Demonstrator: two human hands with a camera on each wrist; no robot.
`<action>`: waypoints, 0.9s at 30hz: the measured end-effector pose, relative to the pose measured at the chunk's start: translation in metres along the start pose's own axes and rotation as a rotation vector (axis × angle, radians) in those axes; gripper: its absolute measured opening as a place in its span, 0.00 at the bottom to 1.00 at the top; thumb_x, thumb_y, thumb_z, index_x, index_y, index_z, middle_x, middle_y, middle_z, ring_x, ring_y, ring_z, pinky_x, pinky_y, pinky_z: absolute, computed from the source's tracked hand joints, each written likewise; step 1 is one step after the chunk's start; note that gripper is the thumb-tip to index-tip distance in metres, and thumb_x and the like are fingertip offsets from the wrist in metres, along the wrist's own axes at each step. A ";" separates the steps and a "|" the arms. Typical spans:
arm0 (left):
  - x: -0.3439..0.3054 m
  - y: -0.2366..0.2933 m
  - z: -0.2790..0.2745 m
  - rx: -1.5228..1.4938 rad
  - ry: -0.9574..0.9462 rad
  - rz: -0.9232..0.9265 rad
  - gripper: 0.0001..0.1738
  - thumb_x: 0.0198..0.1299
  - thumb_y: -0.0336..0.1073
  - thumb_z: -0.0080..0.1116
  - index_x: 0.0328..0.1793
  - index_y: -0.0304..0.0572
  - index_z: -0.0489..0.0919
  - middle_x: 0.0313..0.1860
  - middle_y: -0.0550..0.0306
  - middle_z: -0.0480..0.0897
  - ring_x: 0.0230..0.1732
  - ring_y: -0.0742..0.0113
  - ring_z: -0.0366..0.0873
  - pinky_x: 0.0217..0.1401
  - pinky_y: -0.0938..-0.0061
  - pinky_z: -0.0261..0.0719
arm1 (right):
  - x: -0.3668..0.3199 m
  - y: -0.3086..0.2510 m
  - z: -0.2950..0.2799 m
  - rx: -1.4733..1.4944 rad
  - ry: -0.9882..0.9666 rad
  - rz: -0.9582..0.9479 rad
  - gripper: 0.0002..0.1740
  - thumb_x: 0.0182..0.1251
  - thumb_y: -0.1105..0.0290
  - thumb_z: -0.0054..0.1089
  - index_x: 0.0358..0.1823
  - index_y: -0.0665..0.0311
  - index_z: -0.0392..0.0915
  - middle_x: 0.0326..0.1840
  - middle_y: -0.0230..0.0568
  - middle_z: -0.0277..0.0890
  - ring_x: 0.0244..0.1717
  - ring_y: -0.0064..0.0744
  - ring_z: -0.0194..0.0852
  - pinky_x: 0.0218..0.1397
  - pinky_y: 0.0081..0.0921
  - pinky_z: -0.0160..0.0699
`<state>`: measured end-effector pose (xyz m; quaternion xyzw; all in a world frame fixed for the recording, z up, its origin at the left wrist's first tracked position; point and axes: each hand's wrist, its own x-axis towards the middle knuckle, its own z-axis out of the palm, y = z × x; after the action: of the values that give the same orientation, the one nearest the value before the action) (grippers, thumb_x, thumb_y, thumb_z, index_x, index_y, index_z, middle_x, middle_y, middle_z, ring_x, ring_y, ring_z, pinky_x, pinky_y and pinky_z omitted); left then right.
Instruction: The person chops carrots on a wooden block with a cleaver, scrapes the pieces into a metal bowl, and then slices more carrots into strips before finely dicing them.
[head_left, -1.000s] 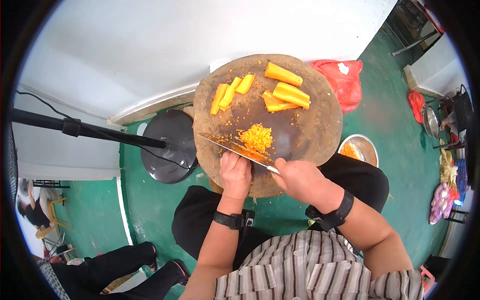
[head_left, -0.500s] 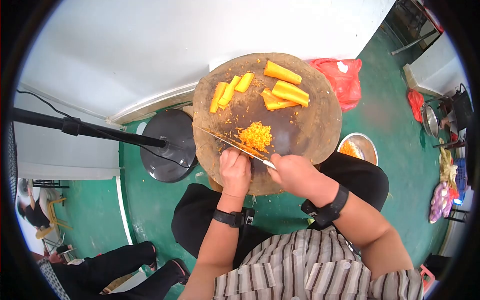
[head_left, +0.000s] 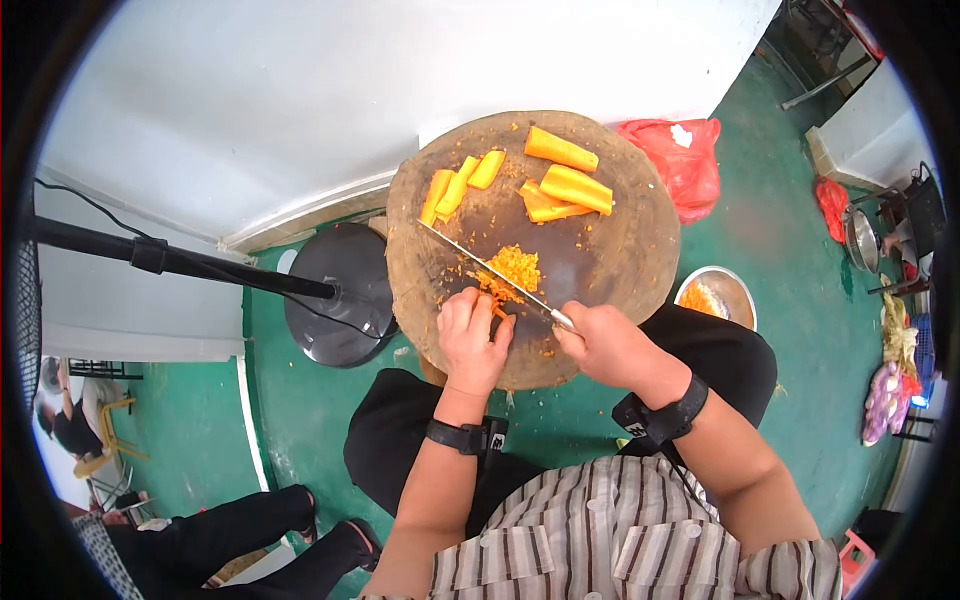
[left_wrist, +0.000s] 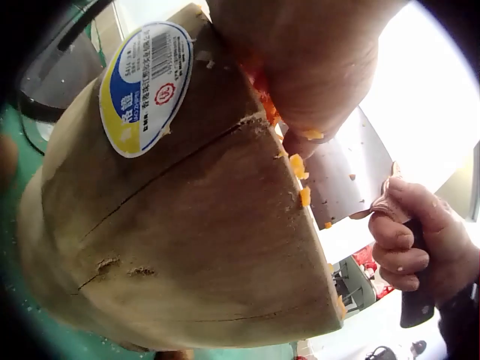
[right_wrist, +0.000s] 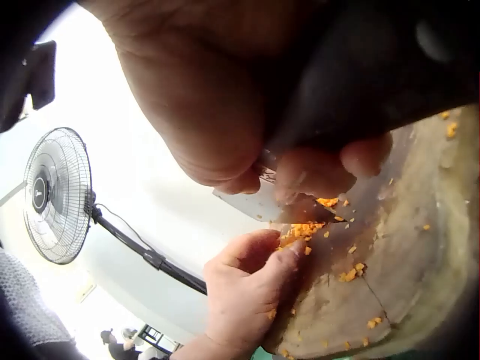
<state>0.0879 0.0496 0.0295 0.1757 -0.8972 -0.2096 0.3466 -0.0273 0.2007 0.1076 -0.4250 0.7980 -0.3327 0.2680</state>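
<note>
My right hand [head_left: 615, 345] grips the dark handle of a cleaver [left_wrist: 349, 169], whose blade slants across the round wooden chopping block [head_left: 640, 240]. Beside the blade's near side, my left hand [head_left: 472, 340] pinches a small orange piece [head_left: 499, 312] between thumb and fingers at the block's near edge. Finely chopped orange bits [head_left: 515, 268] lie in a heap on the blade's far side. Thick orange sticks [head_left: 455, 190] lie at the block's far left, and larger chunks [head_left: 577, 188] at its far right. In the right wrist view the left hand [right_wrist: 247, 289] is beside the chopped bits.
A metal bowl [head_left: 738, 293] with orange and white contents stands right of the block. Red plastic bags [head_left: 690, 175] lie behind it. A fan's black base [head_left: 335, 325] and pole [head_left: 200, 266] are at the left. Another person's legs [head_left: 240, 530] show at lower left.
The cleaver's blade has swung away from my left hand, its tip moving up and right. My left thumb has spread to the right, and an orange piece now shows by the fingers.
</note>
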 end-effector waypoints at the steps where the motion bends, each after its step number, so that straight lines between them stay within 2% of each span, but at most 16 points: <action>1: 0.001 -0.001 0.002 0.019 0.000 0.027 0.21 0.40 0.28 0.68 0.44 0.34 0.77 0.46 0.48 0.76 0.47 0.49 0.73 0.50 0.59 0.71 | 0.000 0.000 -0.001 -0.001 0.004 0.000 0.12 0.64 0.66 0.52 0.33 0.70 0.69 0.23 0.62 0.71 0.29 0.63 0.72 0.32 0.47 0.70; 5: -0.001 -0.008 0.006 0.060 0.007 0.087 0.19 0.41 0.24 0.66 0.42 0.34 0.77 0.45 0.48 0.76 0.46 0.49 0.73 0.49 0.61 0.73 | -0.003 0.003 0.001 -0.069 -0.002 -0.007 0.11 0.63 0.66 0.53 0.33 0.69 0.70 0.23 0.60 0.72 0.28 0.62 0.73 0.31 0.47 0.71; 8: -0.001 -0.003 0.000 -0.009 0.043 0.030 0.17 0.42 0.21 0.64 0.41 0.34 0.77 0.44 0.48 0.76 0.45 0.49 0.74 0.48 0.62 0.73 | -0.005 0.003 0.002 -0.092 -0.003 -0.021 0.11 0.63 0.66 0.54 0.33 0.68 0.70 0.23 0.59 0.72 0.28 0.61 0.73 0.31 0.47 0.72; 11: -0.005 -0.006 -0.003 -0.001 0.048 0.068 0.15 0.42 0.20 0.63 0.39 0.34 0.78 0.41 0.50 0.77 0.43 0.50 0.74 0.47 0.63 0.74 | -0.006 0.003 0.004 -0.129 0.000 -0.038 0.10 0.62 0.66 0.55 0.32 0.68 0.71 0.22 0.59 0.73 0.27 0.60 0.74 0.31 0.47 0.73; 14: -0.006 -0.010 -0.002 -0.013 0.036 0.105 0.12 0.42 0.22 0.61 0.36 0.34 0.79 0.41 0.51 0.77 0.44 0.51 0.75 0.47 0.62 0.73 | -0.006 -0.003 0.005 -0.195 -0.015 -0.066 0.11 0.61 0.66 0.56 0.32 0.68 0.70 0.21 0.58 0.73 0.27 0.59 0.74 0.31 0.47 0.74; 15: -0.003 -0.007 -0.002 0.022 0.085 0.123 0.11 0.40 0.21 0.61 0.34 0.34 0.79 0.38 0.53 0.78 0.41 0.52 0.76 0.45 0.62 0.74 | -0.007 -0.007 0.004 -0.241 -0.028 -0.076 0.11 0.60 0.66 0.56 0.32 0.68 0.70 0.21 0.58 0.73 0.26 0.59 0.75 0.30 0.47 0.74; 21: 0.000 -0.004 0.000 0.021 0.094 0.070 0.10 0.41 0.20 0.62 0.33 0.33 0.81 0.37 0.52 0.79 0.42 0.51 0.76 0.46 0.63 0.75 | -0.001 -0.017 0.007 -0.319 -0.082 -0.108 0.11 0.63 0.66 0.53 0.31 0.69 0.70 0.21 0.55 0.75 0.26 0.55 0.77 0.31 0.44 0.77; 24: -0.001 -0.007 0.001 0.004 0.083 0.093 0.10 0.37 0.20 0.60 0.31 0.35 0.79 0.38 0.53 0.79 0.40 0.52 0.76 0.44 0.64 0.74 | 0.011 -0.012 0.015 -0.252 -0.074 -0.099 0.12 0.62 0.66 0.55 0.30 0.70 0.69 0.22 0.59 0.74 0.28 0.60 0.75 0.33 0.48 0.74; 27: 0.000 -0.006 -0.001 0.005 0.073 0.090 0.09 0.40 0.19 0.61 0.32 0.33 0.79 0.36 0.52 0.79 0.40 0.52 0.76 0.44 0.63 0.75 | 0.022 -0.006 0.016 -0.214 -0.068 -0.095 0.12 0.62 0.66 0.54 0.30 0.71 0.70 0.23 0.60 0.73 0.30 0.61 0.75 0.34 0.49 0.73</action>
<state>0.0894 0.0447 0.0271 0.1436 -0.8915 -0.1852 0.3877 -0.0242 0.1749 0.0990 -0.4996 0.7983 -0.2436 0.2320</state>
